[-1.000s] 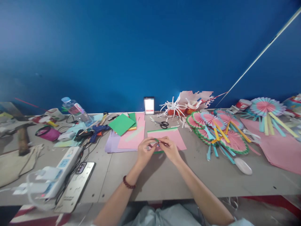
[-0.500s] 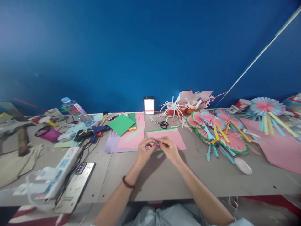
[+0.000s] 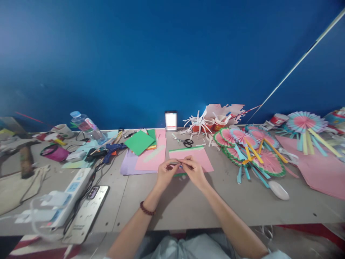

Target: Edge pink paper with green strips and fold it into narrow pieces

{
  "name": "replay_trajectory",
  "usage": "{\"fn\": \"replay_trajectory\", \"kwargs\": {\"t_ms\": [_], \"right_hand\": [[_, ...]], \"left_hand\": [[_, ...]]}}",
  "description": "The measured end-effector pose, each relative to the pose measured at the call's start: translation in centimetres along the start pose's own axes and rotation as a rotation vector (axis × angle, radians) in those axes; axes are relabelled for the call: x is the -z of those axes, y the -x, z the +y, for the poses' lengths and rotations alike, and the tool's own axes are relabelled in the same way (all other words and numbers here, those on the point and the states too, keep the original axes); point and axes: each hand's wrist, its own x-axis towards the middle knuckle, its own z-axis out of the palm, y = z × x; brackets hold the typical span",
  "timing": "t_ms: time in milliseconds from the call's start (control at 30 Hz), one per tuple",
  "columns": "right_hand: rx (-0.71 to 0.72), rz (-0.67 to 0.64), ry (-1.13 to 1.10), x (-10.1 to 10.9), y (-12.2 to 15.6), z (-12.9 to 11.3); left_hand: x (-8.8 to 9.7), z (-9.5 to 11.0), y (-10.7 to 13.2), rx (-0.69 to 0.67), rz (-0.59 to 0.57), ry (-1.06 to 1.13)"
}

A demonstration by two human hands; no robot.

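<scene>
My left hand (image 3: 166, 172) and my right hand (image 3: 193, 169) meet fingertip to fingertip over the front edge of a pink paper sheet (image 3: 201, 158) with green-edged borders. Both hands are closed in a pinch. Whatever sits between the fingertips is small and mostly covered by them, so its kind does not show. Just beyond the sheet lie black-handled scissors (image 3: 187, 142). Left of my hands are a pink sheet (image 3: 151, 162) over a purple one (image 3: 129, 167) and a green paper square (image 3: 139, 142).
Pleated paper fans (image 3: 266, 162) and a white computer mouse (image 3: 279, 190) lie to the right. On the left are a power strip (image 3: 74, 192), a phone (image 3: 86, 214), a glue gun (image 3: 111, 151) and a tilted bottle (image 3: 88, 127). A lit screen (image 3: 171, 121) leans against the blue wall.
The fingers of my left hand have curled in slightly, and the small loop seen by them earlier is less visible. Both hands stay in nearly the same place.
</scene>
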Motion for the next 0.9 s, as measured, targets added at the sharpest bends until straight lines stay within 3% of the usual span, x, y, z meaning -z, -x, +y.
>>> {"fn": "replay_trajectory", "kwargs": {"t_ms": [200, 300, 467, 767, 900], "right_hand": [[-0.173, 0.074, -0.082, -0.2, -0.1, 0.1], [-0.216, 0.040, -0.056, -0.2, -0.1, 0.3], [-0.210, -0.022, -0.055, -0.1, -0.1, 0.9], [-0.252, 0.031, -0.205, -0.3, -0.4, 1.4], [-0.224, 0.088, -0.163, -0.4, -0.2, 0.7]], "left_hand": [[0.1, -0.1, 0.0, -0.044, 0.082, -0.055], [0.1, -0.1, 0.0, -0.100, 0.094, -0.119], [0.1, 0.1, 0.1, -0.161, 0.094, -0.179], [0.1, 0.1, 0.2, -0.195, 0.071, -0.198], [0.1, 0.0, 0.4, -0.257, 0.034, -0.217]]}}
